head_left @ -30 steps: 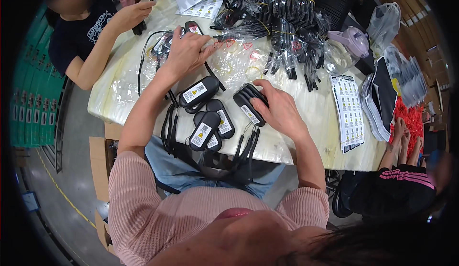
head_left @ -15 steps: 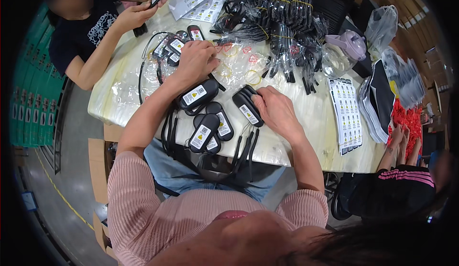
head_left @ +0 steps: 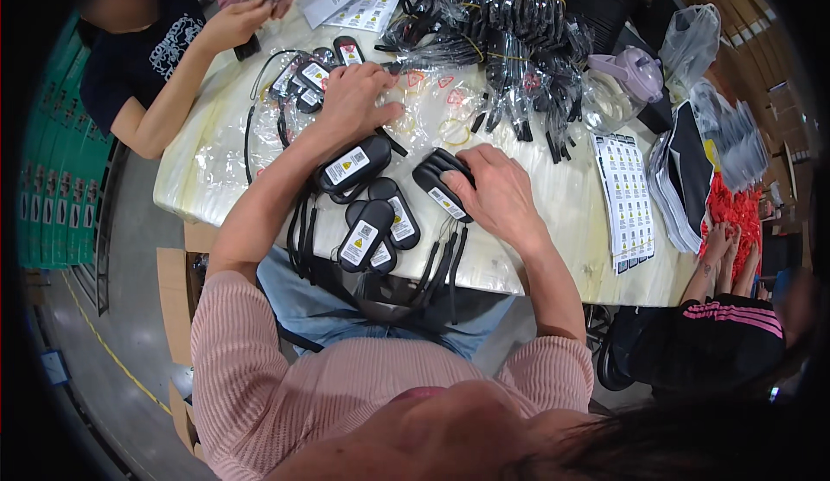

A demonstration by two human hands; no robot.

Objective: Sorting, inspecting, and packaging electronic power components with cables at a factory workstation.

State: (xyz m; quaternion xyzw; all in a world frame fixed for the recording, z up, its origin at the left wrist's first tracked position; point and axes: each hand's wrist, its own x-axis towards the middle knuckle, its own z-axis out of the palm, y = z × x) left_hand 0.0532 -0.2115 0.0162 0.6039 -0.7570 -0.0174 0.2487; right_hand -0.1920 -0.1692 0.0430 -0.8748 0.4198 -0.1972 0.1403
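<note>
My right hand (head_left: 497,189) grips a small stack of black oval cases (head_left: 437,170) with white labels, its thumb on top and its fingers on the far side. Thin black straps hang from that stack toward the table's near edge. My left hand (head_left: 354,101) lies over the clear plastic, thumb apart from the fingers, beside another cluster of labelled black cases (head_left: 311,75); I see nothing held in it. Under my left wrist lies a thick black case (head_left: 353,163). Between my hands and my body, several more cases (head_left: 367,235) overlap each other.
Bundles of black straps in clear plastic (head_left: 519,40) are heaped at the far side. A lidded clear jug (head_left: 618,92) and label sheets (head_left: 624,204) lie to the right. At the far left, a co-worker's hand (head_left: 238,25) holds a dark case. Another person handles red material (head_left: 735,213).
The stack under my right hand has tilted and spread, with my thumb now across its top. My left hand has shifted slightly, its thumb more apart. The co-worker's case has moved up and turned.
</note>
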